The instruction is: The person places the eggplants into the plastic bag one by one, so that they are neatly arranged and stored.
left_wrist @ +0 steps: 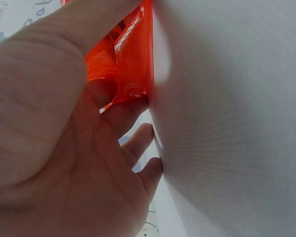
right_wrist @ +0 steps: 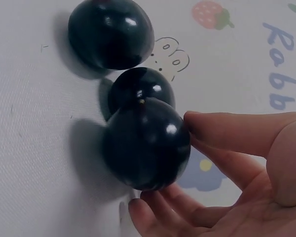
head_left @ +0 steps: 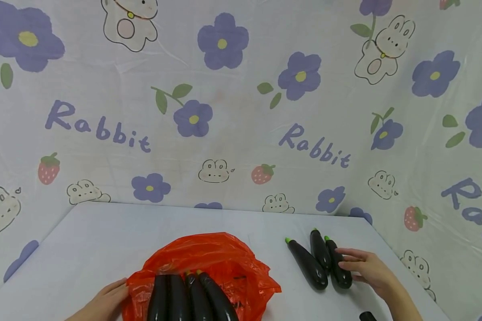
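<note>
A red plastic bag [head_left: 209, 243] lies mouth-up on the table at the lower middle of the head view, with several dark, glossy eggplants [head_left: 179, 296] side by side in its opening. At its left edge my left hand [head_left: 108, 301] holds the plastic, which passes between thumb and index finger in the left wrist view. Right of the bag lie three eggplants, their green stem ends pointing away. My right hand [head_left: 365, 267] holds the rightmost eggplant [right_wrist: 147, 145] of these, thumb on one side and fingers underneath in the right wrist view.
Beside the held one are a middle eggplant [head_left: 319, 247] and a left eggplant [head_left: 307, 265]. A black rounded end [head_left: 367, 316] shows at the bottom edge near my right forearm. Behind the white table [head_left: 104, 236] hangs a cloth [head_left: 241, 147] printed with flowers and rabbits.
</note>
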A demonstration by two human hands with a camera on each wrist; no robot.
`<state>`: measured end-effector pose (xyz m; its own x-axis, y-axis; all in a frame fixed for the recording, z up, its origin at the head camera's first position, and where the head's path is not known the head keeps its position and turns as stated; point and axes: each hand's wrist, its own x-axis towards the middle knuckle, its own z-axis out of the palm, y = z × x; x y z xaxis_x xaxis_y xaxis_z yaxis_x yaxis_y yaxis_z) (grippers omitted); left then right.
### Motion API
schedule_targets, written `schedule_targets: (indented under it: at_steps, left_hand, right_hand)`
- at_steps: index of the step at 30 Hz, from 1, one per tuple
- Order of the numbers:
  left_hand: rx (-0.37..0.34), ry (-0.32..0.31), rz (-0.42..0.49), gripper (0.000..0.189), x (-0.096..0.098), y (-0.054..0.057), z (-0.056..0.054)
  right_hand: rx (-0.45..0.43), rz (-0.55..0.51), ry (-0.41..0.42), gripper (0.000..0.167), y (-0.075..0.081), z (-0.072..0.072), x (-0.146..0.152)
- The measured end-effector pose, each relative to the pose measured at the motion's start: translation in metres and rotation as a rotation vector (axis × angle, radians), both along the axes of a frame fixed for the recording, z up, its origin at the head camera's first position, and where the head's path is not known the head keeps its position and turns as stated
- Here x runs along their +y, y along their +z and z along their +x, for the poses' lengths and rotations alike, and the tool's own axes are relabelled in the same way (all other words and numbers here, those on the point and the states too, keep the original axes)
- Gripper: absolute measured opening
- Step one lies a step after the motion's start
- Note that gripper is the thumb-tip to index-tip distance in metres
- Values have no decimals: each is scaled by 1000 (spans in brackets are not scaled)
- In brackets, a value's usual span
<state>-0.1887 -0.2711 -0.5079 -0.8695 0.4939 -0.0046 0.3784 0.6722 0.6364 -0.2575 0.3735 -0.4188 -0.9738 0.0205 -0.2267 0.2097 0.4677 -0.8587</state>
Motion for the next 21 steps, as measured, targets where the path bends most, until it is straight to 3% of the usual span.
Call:
schedule_targets:
  at_steps: [11, 21]
  left_hand:
    - [-43, 24, 28, 89, 2, 5, 3]
    - [-67, -3, 59, 88, 7, 17, 8]
  right_hand:
    - [-44, -72, 28, 51, -3, 1, -1]
    - [-51, -85, 19, 51, -4, -1, 1]
